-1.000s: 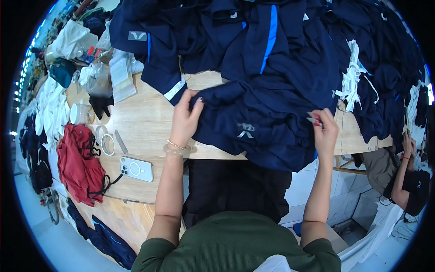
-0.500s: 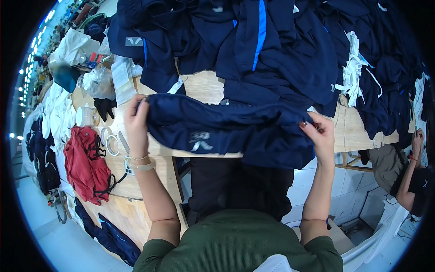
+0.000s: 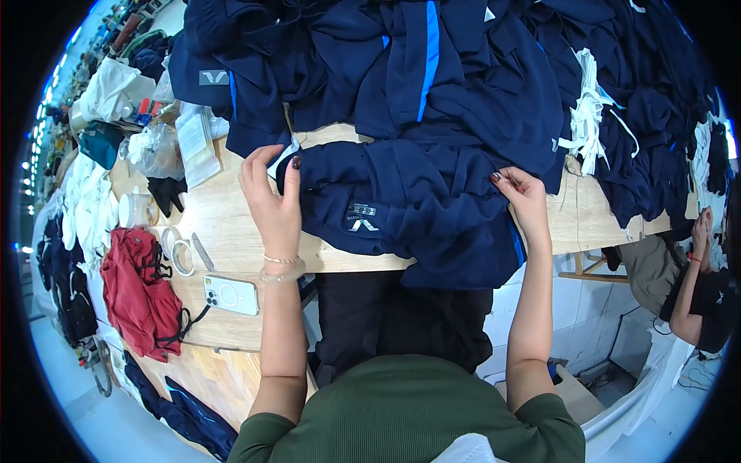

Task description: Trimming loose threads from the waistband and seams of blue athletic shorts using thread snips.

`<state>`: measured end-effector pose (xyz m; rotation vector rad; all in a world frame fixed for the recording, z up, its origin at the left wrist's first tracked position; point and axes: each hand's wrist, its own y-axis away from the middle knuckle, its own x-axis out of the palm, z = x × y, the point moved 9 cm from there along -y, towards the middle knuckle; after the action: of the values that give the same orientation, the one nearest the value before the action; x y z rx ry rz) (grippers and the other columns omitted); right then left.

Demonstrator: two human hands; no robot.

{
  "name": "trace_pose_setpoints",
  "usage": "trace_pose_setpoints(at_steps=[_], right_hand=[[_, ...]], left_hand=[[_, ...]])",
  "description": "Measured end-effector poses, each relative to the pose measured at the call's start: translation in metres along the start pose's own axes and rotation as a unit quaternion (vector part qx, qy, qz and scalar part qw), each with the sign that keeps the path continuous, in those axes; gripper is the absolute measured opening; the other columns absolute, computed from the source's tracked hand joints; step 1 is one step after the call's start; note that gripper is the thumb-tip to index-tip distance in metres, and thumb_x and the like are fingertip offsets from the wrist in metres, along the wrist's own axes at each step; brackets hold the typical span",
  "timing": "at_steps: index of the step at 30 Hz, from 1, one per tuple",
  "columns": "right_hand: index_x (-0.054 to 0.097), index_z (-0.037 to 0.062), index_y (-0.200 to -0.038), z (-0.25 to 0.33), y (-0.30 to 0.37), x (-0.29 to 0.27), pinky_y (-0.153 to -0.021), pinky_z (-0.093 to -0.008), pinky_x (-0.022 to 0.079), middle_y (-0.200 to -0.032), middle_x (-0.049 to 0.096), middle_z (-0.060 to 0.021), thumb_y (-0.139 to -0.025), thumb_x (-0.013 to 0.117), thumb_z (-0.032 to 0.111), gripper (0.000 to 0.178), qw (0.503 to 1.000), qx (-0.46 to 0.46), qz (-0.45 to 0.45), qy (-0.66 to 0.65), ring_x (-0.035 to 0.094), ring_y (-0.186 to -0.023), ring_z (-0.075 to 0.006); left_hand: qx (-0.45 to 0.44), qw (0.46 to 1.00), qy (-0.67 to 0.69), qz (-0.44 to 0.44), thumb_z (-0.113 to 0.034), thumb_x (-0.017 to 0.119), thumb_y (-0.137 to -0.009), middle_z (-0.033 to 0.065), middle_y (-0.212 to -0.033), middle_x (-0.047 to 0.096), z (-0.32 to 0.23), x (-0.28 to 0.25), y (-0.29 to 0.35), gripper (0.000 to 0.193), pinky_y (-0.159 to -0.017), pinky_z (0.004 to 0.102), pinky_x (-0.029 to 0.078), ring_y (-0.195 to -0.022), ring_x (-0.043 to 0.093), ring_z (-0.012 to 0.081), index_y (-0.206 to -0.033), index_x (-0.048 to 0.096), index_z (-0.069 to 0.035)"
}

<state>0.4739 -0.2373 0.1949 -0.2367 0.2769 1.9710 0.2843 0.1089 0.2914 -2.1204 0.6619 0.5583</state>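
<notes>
A navy blue garment (image 3: 432, 208) lies bunched at the table's near edge, its gathered band facing me. On the band are a silver emblem and small pale print, and a bright blue stripe runs down its right side. At the garment's left end, my left hand (image 3: 270, 193) has thumb and fingers spread apart, with a bit of white strip showing between them. The thumb rests by the cloth edge. My right hand (image 3: 526, 202) pinches the garment's right upper edge between thumb and forefinger.
A large pile of navy garments (image 3: 494, 100) covers the table's far side, with white strips (image 3: 588, 116) on it. To the left are a phone (image 3: 231, 295), tape rolls (image 3: 183, 257), a red bag (image 3: 139, 293) and plastic bags (image 3: 158, 150). Another person's arm (image 3: 687, 301) shows far right.
The garment, stretched between both hands before, now lies bunched on the table. My left hand has moved right and its fingers have spread. The phone is now uncovered.
</notes>
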Motion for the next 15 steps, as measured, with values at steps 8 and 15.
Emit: trace_pose_setpoints(at_steps=[8,15], right_hand=[[0.068,-0.0052,-0.096,-0.018,0.004,-0.023,-0.064,-0.0172,0.038,-0.078,0.059,0.0037,-0.089,0.069,0.004,0.011,1.000,0.003,-0.018,-0.007,0.048,-0.072,-0.0032],[0.067,-0.0042,-0.094,0.003,0.004,-0.007,-0.062,-0.0201,0.039,-0.074,0.057,0.0025,-0.086,0.069,0.007,0.013,0.998,-0.030,-0.022,0.045,0.047,-0.069,-0.0045]], left_hand=[[0.141,0.912,0.292,0.251,-0.012,0.076,-0.077,0.0029,-0.101,0.064,-0.134,0.047,0.063,0.013,-0.072,0.0328,0.046,-0.082,0.060,0.0213,-0.074,0.065,-0.007],[0.030,0.935,0.270,0.228,-0.003,0.070,-0.082,0.0091,-0.098,0.058,-0.115,0.054,0.063,0.015,-0.075,0.0343,0.052,-0.088,0.061,0.0287,-0.094,0.063,-0.004]])
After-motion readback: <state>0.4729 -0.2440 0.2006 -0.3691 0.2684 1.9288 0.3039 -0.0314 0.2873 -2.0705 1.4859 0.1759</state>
